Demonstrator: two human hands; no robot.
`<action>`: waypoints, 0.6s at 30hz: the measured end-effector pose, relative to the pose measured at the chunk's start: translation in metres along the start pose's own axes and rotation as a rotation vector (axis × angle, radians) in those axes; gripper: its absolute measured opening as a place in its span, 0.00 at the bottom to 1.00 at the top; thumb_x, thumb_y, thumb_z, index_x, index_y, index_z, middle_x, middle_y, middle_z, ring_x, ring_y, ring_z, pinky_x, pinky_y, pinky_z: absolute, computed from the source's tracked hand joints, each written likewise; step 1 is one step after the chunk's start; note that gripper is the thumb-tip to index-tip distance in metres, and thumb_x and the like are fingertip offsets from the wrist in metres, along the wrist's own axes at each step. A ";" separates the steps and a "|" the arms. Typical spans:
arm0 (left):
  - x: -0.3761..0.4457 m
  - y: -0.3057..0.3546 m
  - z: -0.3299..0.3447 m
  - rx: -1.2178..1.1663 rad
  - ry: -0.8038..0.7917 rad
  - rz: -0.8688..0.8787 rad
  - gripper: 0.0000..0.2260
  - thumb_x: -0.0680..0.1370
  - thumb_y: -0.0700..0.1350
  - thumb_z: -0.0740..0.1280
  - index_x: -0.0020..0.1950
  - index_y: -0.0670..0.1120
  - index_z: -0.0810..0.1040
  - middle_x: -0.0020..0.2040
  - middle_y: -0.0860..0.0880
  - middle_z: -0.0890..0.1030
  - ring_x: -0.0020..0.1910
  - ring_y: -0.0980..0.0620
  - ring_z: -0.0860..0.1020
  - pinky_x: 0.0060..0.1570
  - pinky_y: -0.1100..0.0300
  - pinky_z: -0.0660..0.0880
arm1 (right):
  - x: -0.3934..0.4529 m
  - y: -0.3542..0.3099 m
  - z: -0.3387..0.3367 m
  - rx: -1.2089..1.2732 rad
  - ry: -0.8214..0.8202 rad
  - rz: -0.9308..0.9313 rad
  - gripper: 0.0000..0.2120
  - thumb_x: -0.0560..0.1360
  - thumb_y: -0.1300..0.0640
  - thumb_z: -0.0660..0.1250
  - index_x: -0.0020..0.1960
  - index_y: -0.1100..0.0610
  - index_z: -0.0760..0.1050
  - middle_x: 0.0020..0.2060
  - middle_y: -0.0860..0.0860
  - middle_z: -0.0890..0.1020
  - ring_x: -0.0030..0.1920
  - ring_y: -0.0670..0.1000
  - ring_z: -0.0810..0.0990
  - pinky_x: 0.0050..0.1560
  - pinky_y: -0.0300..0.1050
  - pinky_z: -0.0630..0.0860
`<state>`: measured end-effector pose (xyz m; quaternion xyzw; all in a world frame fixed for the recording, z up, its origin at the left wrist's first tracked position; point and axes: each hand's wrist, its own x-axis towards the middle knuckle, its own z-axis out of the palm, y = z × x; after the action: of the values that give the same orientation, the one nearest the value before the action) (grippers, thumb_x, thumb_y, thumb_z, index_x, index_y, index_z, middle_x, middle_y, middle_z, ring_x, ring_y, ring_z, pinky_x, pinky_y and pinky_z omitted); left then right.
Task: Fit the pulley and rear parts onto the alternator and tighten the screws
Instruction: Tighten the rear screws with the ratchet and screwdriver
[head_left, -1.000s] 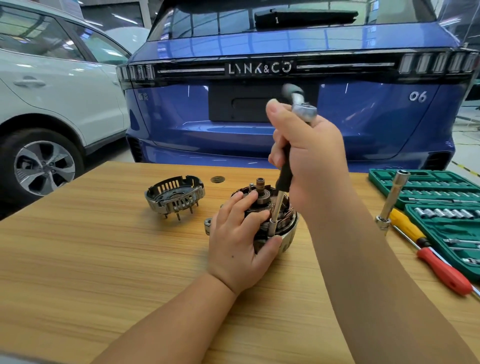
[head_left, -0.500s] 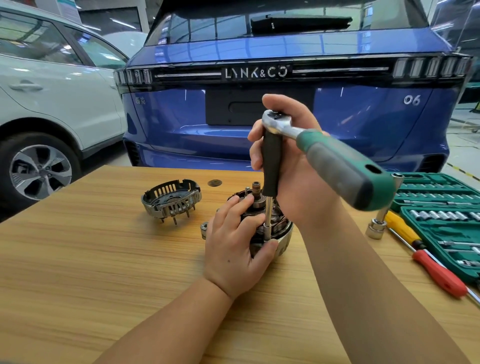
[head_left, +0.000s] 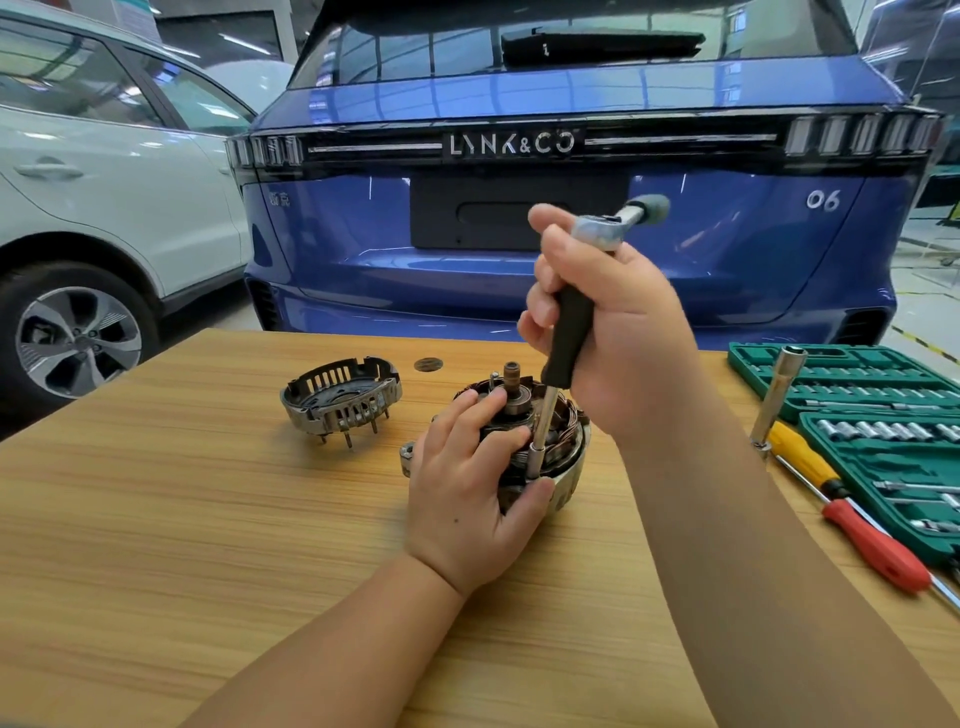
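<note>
Swung round since half a second ago, the ratchet now points its green-grey grip away toward the blue car instead of out over the tool case. It stands on a black extension bar, nearly upright and leaning slightly, whose socket tip sits down on the rim of the alternator.

That alternator rests near the middle of the wooden table, well in from the far edge. Bare wood lies open to the left and toward the viewer. On the right the room is tighter: a loose extension, a yellow-and-red screwdriver and the case crowd the table's right side. A separate rear housing sits just left of the alternator, apart from it.

Raised above the part, the right hand wraps its curled fingers round the bar just under the ratchet head. Lower down, the left hand clasps the alternator, fingers over its top and thumb against its near rim.
</note>
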<state>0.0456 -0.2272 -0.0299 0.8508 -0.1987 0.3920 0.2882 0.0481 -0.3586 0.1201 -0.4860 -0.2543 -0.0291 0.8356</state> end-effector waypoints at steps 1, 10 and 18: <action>0.000 0.000 0.000 -0.001 0.005 0.004 0.20 0.75 0.58 0.63 0.57 0.46 0.83 0.70 0.45 0.76 0.74 0.41 0.67 0.65 0.35 0.68 | -0.002 0.002 -0.001 0.028 -0.069 -0.011 0.10 0.79 0.62 0.66 0.59 0.54 0.76 0.34 0.48 0.75 0.32 0.47 0.72 0.41 0.43 0.73; 0.001 0.002 -0.001 0.001 0.025 0.018 0.18 0.74 0.57 0.65 0.51 0.45 0.83 0.67 0.44 0.78 0.72 0.43 0.69 0.66 0.42 0.68 | 0.002 0.017 0.003 -0.013 -0.240 -0.273 0.20 0.72 0.62 0.64 0.60 0.47 0.79 0.37 0.50 0.77 0.33 0.50 0.73 0.35 0.44 0.72; 0.001 0.002 0.000 0.012 -0.004 -0.004 0.19 0.74 0.58 0.64 0.53 0.46 0.83 0.69 0.44 0.76 0.74 0.42 0.68 0.66 0.38 0.68 | -0.004 0.010 0.012 -0.135 -0.027 -0.200 0.11 0.77 0.56 0.70 0.59 0.54 0.77 0.33 0.46 0.77 0.30 0.46 0.71 0.33 0.37 0.71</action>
<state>0.0445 -0.2290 -0.0286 0.8536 -0.1954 0.3909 0.2835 0.0426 -0.3446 0.1150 -0.5136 -0.3099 -0.1227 0.7906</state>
